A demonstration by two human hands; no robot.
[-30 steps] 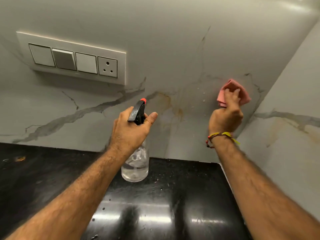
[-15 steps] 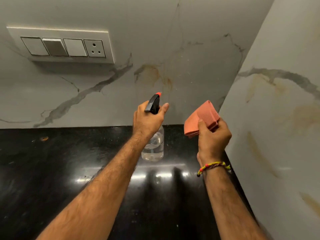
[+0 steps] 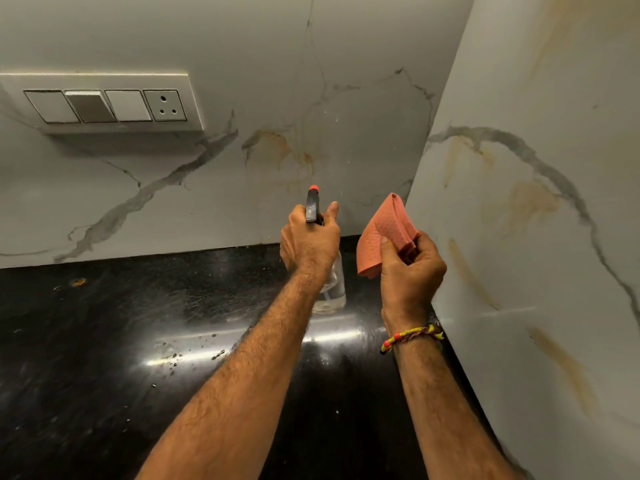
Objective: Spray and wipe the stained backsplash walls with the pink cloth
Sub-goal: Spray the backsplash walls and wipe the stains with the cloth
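Right now the pink cloth (image 3: 386, 233) is folded into a wad & held up in the air by the right hand (image 3: 410, 271), thumb across the front of it and fingers curled behind, so that grip is closed round the cloth. Cloth sits just beside the corner where the two walls meet; can't tell if it touches the side wall (image 3: 540, 237), looks slightly apart.

Left hand (image 3: 310, 240) is wrapped round the neck of the spray bottle (image 3: 330, 289), w/ thumb up along the right of the black spray head. Head has a red tip, aimed at the back wall (image 3: 277, 81). Bottle is clear, upright, a little liquid at the bottom, its base at or just above the worktop (image 3: 104, 341); can't tell if it rests there.

Back wall is white marble-look w/ grey veins; brownish-yellow stain patch just above the nozzle, plus small specks to its right. Side wall has several brownish streaks & smears, from top down to low near the worktop.

Switch plate (image 3: 100, 103) on the back wall, upper left: 3 switches & 1 socket, well apart from both hands.

Worktop is black, glossy, w/ light glare, small crumbs & droplets, and an orange speck far left.

Right wrist has a thread bracelet (image 3: 410, 337), yellow & red beads.
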